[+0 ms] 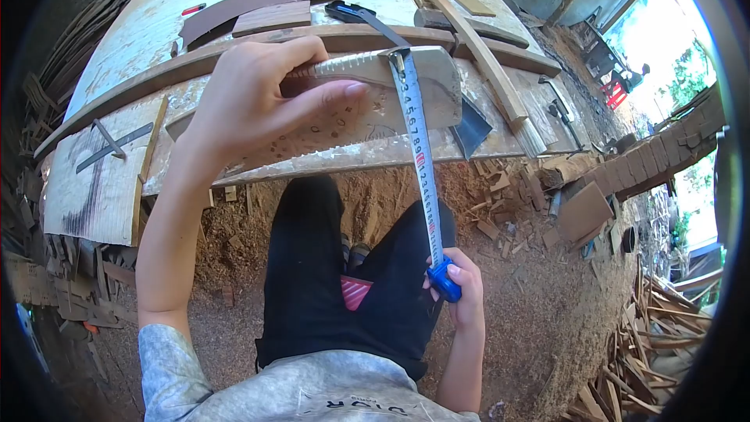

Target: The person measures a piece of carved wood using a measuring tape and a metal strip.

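2 grips: left hand (258,105) around pale, scuffed wooden piece (437,86), right hand (467,298) seemingly pinching blue tape measure (424,180).

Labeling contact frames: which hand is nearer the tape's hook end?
Left. The left hand grips the wood piece right beside the hook end. The right hand holds the blue tape case at the tape's other end, well below.

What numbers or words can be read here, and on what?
"3 4 5 6 7 8 9": on the tape measure, laid across the wooden piece that the left hand grips.
Numbers lower on the tape, toward the right hand: too small to read.
Print on the grey shirt: upside down, too blurred to read.
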`<action>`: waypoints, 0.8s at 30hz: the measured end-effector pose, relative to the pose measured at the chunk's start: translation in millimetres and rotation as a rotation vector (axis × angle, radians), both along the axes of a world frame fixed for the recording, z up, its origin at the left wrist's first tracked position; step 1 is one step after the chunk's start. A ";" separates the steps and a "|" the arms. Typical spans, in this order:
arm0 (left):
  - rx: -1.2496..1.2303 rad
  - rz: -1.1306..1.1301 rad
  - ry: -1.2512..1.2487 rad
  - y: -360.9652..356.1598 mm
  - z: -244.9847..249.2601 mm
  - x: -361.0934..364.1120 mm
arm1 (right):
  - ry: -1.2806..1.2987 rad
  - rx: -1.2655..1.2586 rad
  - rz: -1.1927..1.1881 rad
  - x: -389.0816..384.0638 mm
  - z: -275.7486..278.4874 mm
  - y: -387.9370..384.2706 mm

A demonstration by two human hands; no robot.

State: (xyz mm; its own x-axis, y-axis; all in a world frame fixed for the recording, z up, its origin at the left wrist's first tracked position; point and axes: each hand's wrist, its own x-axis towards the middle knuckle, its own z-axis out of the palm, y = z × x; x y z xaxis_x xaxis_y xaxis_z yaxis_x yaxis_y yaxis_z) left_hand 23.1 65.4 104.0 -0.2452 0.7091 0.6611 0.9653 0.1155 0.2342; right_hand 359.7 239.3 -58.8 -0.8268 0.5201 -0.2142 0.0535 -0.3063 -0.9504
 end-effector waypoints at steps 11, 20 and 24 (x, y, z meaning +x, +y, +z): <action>-0.074 0.000 -0.167 6.2 -5.5 -9.1 | -0.012 0.022 0.013 -7.7 -6.5 -3.5; 0.088 -0.054 -0.146 34.2 -7.2 -33.2 | -0.009 0.170 -0.093 -26.8 27.3 4.3; 0.176 -0.030 -0.200 35.2 -19.8 -46.1 | -0.009 0.259 -0.106 -38.0 38.9 13.9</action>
State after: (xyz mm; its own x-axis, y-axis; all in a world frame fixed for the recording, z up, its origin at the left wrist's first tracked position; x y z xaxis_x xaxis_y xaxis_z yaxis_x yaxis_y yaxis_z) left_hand -23.0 100.5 84.2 -0.3638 0.5963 0.7156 0.9002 0.0276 0.4347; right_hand 321.7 253.1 -19.9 -0.7633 0.6422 -0.0701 0.0432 -0.0576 -0.9974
